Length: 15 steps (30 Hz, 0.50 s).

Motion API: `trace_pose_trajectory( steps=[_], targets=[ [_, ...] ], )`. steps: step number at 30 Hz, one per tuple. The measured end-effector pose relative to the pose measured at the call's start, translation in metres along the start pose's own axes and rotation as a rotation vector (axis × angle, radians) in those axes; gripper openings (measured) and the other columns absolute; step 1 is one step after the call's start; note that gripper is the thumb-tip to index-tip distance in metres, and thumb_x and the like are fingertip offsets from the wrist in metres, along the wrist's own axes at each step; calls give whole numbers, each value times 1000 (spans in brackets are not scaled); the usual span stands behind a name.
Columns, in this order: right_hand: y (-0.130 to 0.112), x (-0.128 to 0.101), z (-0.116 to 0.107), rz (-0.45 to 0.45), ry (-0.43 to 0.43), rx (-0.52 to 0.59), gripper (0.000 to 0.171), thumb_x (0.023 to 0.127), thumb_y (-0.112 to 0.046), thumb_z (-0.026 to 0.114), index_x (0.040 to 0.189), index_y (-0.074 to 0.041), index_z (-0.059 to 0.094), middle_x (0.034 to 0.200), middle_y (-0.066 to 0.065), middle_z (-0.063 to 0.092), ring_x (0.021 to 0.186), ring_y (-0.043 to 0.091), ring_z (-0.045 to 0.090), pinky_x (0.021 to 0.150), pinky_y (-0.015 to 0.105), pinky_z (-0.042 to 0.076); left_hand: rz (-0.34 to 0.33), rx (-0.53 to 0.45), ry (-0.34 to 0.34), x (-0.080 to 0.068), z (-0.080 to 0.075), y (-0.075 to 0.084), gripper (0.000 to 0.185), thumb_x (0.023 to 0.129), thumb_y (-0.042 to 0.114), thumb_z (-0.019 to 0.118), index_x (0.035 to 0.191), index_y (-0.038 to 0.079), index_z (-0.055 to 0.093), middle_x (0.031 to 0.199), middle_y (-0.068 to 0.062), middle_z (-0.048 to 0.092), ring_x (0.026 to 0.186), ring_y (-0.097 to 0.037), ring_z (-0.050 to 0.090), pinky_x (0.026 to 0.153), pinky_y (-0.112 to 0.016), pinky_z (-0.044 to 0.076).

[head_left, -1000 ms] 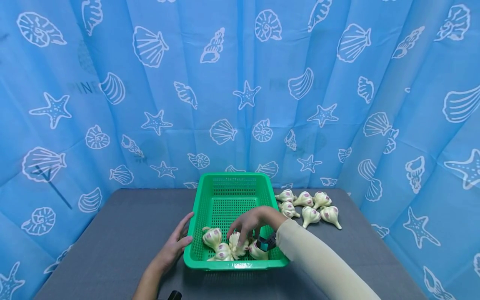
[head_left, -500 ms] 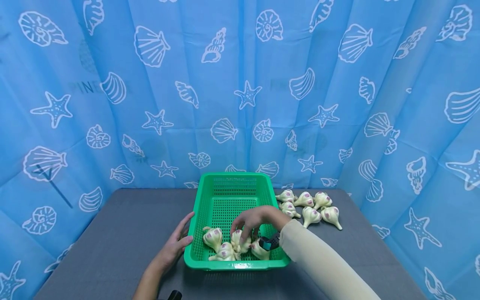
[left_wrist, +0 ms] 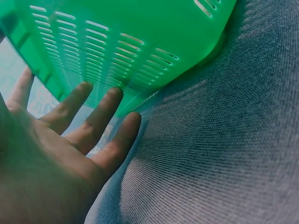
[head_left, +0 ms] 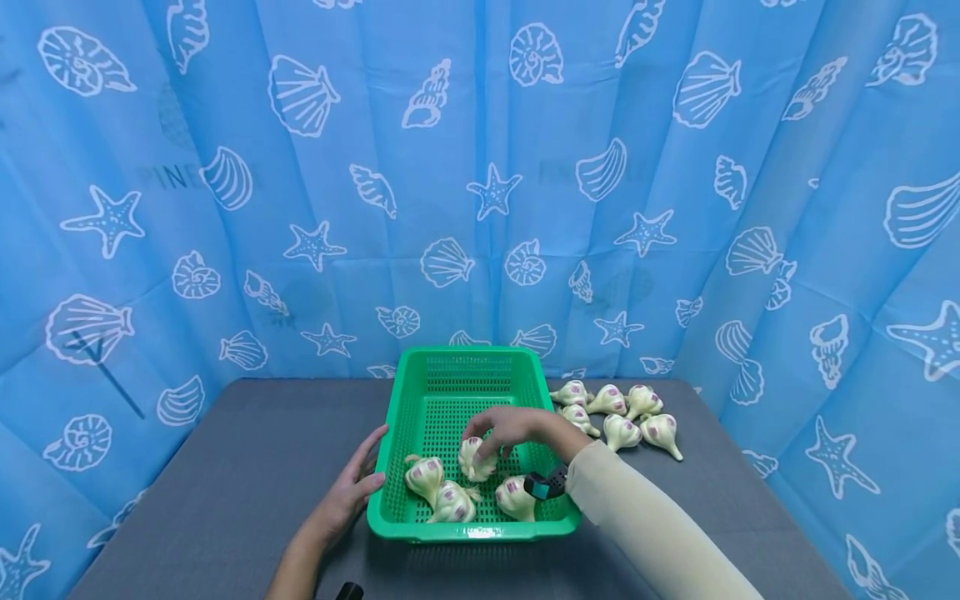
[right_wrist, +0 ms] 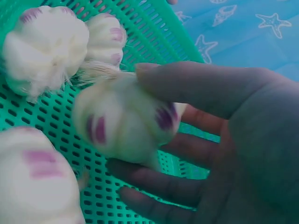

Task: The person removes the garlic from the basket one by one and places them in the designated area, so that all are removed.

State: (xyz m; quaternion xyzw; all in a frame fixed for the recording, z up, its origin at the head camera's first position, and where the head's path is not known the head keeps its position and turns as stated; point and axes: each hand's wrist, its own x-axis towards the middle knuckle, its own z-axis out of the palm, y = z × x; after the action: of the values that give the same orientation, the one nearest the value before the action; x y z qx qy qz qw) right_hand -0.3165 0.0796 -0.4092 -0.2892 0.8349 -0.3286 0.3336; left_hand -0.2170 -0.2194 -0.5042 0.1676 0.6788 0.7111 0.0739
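Inside the green plastic basket point(head_left: 465, 531), my right hand point(head_left: 510, 427) grips a garlic bulb point(right_wrist: 128, 119) between thumb and fingers. Its roots point toward two other bulbs in the right wrist view. Those two, a left bulb point(head_left: 424, 478) and a front bulb point(head_left: 453, 502), lie together in the basket's near left part. A further bulb point(head_left: 515, 498) sits near right, beneath the wrist strap. At the basket's left side my left hand point(head_left: 351, 487) touches the rim with its fingers spread; the left wrist view shows fingertips point(left_wrist: 114, 95) close against the slotted wall.
To the right of the basket, several garlic bulbs point(head_left: 620, 432) lie grouped on the grey cloth-covered table point(head_left: 300, 433). A blue shell-patterned curtain point(head_left: 480, 208) hangs behind and at both sides. A small black object point(head_left: 349, 591) shows at the bottom edge.
My right hand has moved the gripped bulb away from the basket's near wall, apart from the other bulbs. The front bulb has shifted slightly right. My left hand stays at the rim.
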Motion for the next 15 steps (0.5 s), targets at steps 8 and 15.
trace_pose_trajectory(
  steps=[8, 15],
  targets=[
    [0, -2, -4, -71, 139, 63, 38, 88, -12, 70, 125, -8, 62, 130, 14, 56, 95, 20, 61, 76, 52, 51, 35, 16, -13, -2, 0, 1, 68, 101, 14, 45, 158, 15, 8, 154, -33, 11, 133, -48, 31, 89, -40, 47],
    [-3, -7, -13, -142, 246, 60, 36, 89, -12, 70, 125, -8, 62, 121, 8, 60, 90, 18, 60, 67, 39, 52, 33, 23, -4, -2, 0, 1, 68, 101, 14, 45, 158, 16, 9, 154, -32, 12, 132, -47, 32, 89, -41, 47]
  ],
)
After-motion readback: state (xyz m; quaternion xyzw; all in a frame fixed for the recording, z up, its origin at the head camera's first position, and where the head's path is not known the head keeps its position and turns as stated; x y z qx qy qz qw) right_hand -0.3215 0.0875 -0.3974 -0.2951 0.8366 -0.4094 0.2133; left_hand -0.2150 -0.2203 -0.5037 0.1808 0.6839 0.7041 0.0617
